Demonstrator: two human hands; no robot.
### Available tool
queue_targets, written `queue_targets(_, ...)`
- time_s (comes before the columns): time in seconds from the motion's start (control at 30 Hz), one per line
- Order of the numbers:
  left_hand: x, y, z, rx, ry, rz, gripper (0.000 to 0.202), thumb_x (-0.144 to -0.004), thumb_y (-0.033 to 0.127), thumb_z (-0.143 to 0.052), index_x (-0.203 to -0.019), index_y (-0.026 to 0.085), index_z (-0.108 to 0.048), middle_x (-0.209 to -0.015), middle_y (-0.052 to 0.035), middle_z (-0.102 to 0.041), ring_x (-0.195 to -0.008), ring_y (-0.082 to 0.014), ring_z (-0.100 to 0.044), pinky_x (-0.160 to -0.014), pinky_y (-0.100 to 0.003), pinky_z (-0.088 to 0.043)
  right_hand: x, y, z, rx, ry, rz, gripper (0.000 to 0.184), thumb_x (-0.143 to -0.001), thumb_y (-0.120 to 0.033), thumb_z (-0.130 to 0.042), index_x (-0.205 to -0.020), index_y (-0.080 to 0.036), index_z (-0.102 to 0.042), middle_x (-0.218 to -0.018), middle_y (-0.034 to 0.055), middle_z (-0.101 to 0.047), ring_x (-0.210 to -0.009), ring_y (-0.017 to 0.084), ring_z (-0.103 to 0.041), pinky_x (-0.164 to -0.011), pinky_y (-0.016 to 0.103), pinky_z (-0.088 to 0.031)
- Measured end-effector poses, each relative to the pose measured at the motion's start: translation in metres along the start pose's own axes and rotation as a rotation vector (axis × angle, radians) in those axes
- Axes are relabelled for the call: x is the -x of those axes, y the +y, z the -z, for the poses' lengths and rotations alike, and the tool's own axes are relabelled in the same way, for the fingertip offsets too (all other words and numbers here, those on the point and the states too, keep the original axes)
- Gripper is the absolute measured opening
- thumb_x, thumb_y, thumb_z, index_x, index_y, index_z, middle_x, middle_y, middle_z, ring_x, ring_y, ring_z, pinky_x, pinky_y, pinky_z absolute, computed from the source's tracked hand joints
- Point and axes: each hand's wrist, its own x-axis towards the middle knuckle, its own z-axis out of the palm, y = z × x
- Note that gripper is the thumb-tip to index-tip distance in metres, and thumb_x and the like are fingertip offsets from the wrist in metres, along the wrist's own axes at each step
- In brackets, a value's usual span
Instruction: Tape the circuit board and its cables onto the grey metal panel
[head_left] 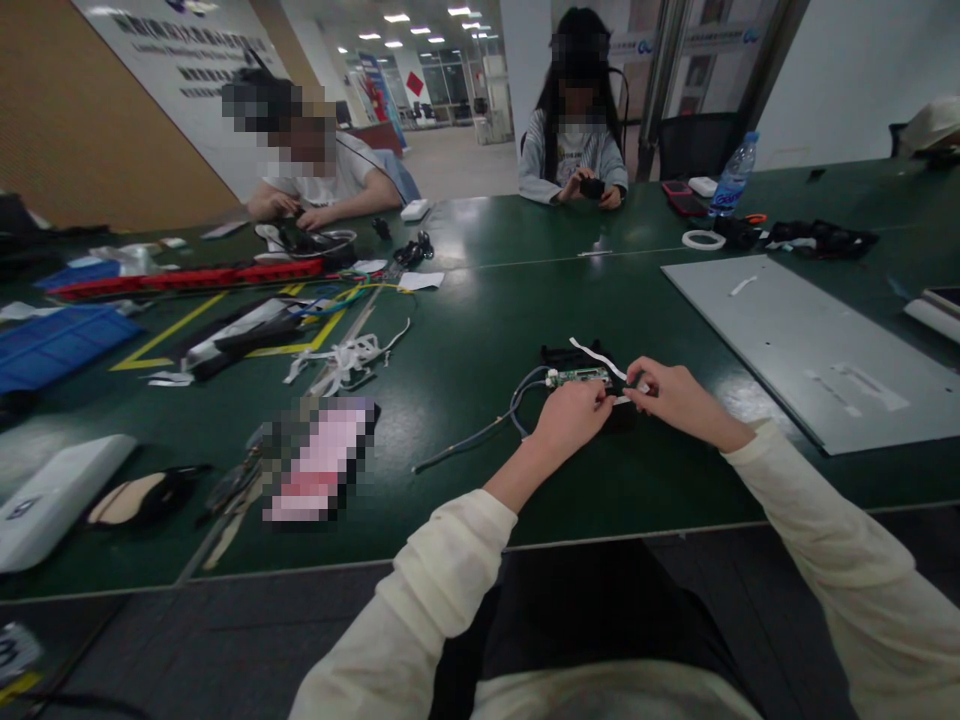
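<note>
A small green circuit board (577, 376) rests on a black part (570, 356) on the dark green table (465, 340). Grey wires (495, 425) run from the board toward the left. A white flat ribbon strip (596, 357) arches over the board. My left hand (574, 415) is closed, pinching at the board's near edge. My right hand (667, 395) is also closed, pinching the end of the white ribbon just right of the board. The fingertips of both hands almost meet.
A large grey metal panel (810, 345) lies to the right. White cable ties (345, 360), black parts and a red strip (187, 278) clutter the left side. A white device (52, 495) sits near the front left. Two people sit across the table, a water bottle (733, 178) near them.
</note>
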Motion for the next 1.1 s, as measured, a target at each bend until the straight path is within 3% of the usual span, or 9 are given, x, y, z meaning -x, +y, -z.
queue_targets(0.37, 0.001, -0.001, -0.004, -0.038, 0.018, 0.008, 0.019, -0.091, 0.03, -0.049, -0.082, 0.018, -0.061, -0.075, -0.003, -0.067, -0.067, -0.016, -0.063, -0.059, -0.025, -0.045, 0.002, -0.002, 0.0, 0.107, 0.07, 0.08, 0.011, -0.087, -0.031, -0.055, -0.094, -0.022, -0.054, -0.068, -0.0035, -0.06, -0.063, 0.012, -0.06, -0.06, 0.022, -0.039)
queue_targets(0.57, 0.002, 0.001, -0.002, -0.125, -0.011, -0.007, 0.019, -0.092, 0.031, -0.048, -0.086, 0.017, -0.061, -0.076, -0.0045, -0.066, -0.068, -0.0183, -0.064, -0.059, -0.027, -0.046, 0.005, -0.005, -0.006, 0.403, 0.02, 0.098, 0.01, -0.087, -0.028, -0.054, -0.096, -0.023, -0.052, -0.072, -0.0012, -0.063, -0.063, 0.015, -0.06, -0.056, 0.024, -0.033)
queue_targets(0.8, 0.005, 0.0, 0.007, -0.238, -0.062, -0.045, 0.018, -0.092, 0.029, -0.047, -0.099, 0.017, -0.06, -0.08, -0.0065, -0.067, -0.069, -0.0206, -0.065, -0.061, -0.03, -0.048, 0.006, -0.004, -0.004, 0.578, 0.005, 0.009, 0.016, -0.088, -0.037, -0.052, -0.096, -0.023, -0.053, -0.071, 0.001, -0.064, -0.06, 0.017, -0.059, -0.05, 0.025, -0.025)
queue_targets(1.1, 0.005, 0.001, 0.01, -0.323, -0.092, -0.076, 0.022, -0.092, 0.028, -0.047, -0.106, 0.016, -0.058, -0.082, -0.0082, -0.068, -0.075, -0.0235, -0.066, -0.064, -0.031, -0.048, 0.008, 0.0, -0.002, 0.624, 0.035, -0.024, 0.012, -0.088, -0.03, -0.049, -0.095, -0.023, -0.056, -0.067, 0.0017, -0.062, -0.057, 0.017, -0.057, -0.051, 0.026, -0.023)
